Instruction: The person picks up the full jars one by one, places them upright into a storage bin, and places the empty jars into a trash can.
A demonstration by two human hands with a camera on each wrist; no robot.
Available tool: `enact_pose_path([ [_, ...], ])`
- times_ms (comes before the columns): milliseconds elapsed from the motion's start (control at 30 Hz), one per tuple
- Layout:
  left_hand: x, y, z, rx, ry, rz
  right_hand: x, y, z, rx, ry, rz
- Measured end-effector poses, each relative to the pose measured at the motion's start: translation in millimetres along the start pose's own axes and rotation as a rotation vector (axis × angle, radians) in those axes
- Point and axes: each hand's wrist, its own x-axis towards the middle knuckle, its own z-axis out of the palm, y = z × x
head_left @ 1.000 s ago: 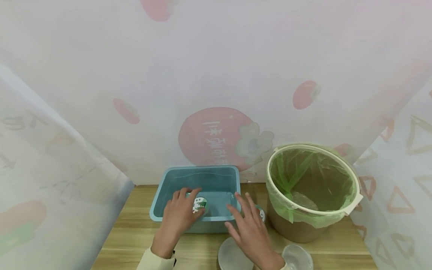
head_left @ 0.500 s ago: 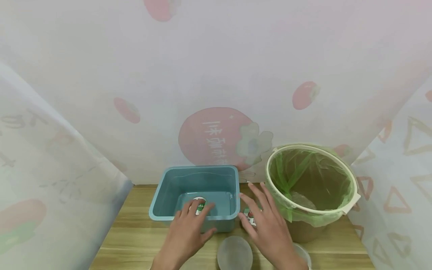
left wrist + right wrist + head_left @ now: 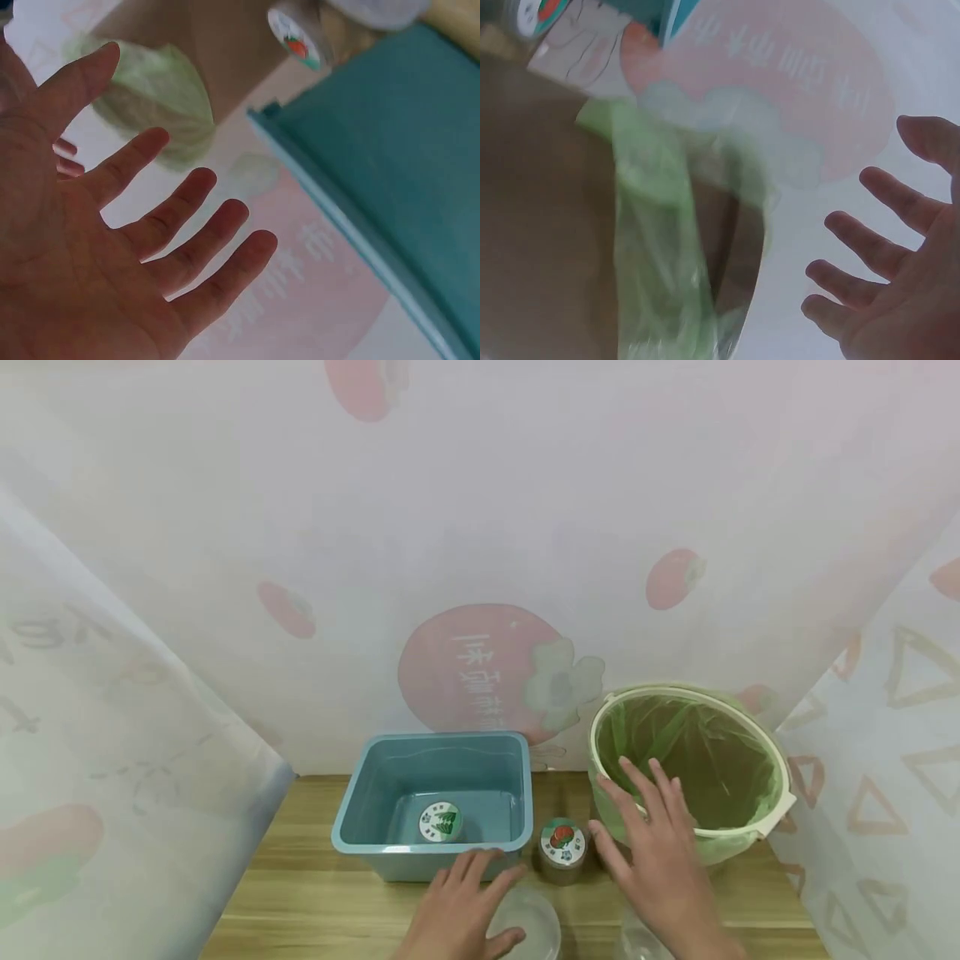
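Note:
My left hand (image 3: 461, 906) hovers with spread fingers at the front of the blue basin (image 3: 352, 814), overlapping a round translucent container (image 3: 543, 927) in the head view. The left wrist view shows the palm (image 3: 112, 247) bare. Inside the basin stands a small round tub with a green-pictured label (image 3: 440, 822). To the basin's right is a jar with a tomato-like picture on its lid (image 3: 562, 843). My right hand (image 3: 663, 860), fingers apart and holding nothing, is in front of the near left rim of the bin (image 3: 783, 768).
A green plastic bag (image 3: 622, 727) lines the bin. Partly behind my right forearm, a clear round container (image 3: 637, 941) sits on the wooden table (image 3: 300, 893). A printed cloth wall (image 3: 480, 510) stands close behind, with side walls left and right.
My left hand has drawn back from over the basin toward the front and right, uncovering the tub. My right hand has moved right toward the bin, uncovering the tomato-lidded jar.

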Motion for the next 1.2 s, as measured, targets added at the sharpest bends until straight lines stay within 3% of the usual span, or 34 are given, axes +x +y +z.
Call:
enact_pose_path([
  [167,-3.5,12.5,22.2,-0.028,-0.064,0.013,-4,16,-8.8,0.004,0.026,0.019],
  [300,-5.4,16.3,43.5,-0.015,-0.075,0.038,-9,28,-14.3,-0.021,0.028,0.046],
  [600,-4.0,18.9,92.3,0.061,-0.005,0.084,-20,52,-25.3,-0.049,0.014,0.111],
  [967,1.9,19.1,120.5,0.061,-0.095,0.02,-35,72,-29.5,-0.057,-0.041,0.217],
  [1200,5.3,20.5,138.2,0.071,-0.104,-0.005,-38,87,-33.3,-0.046,-0.001,0.248],
])
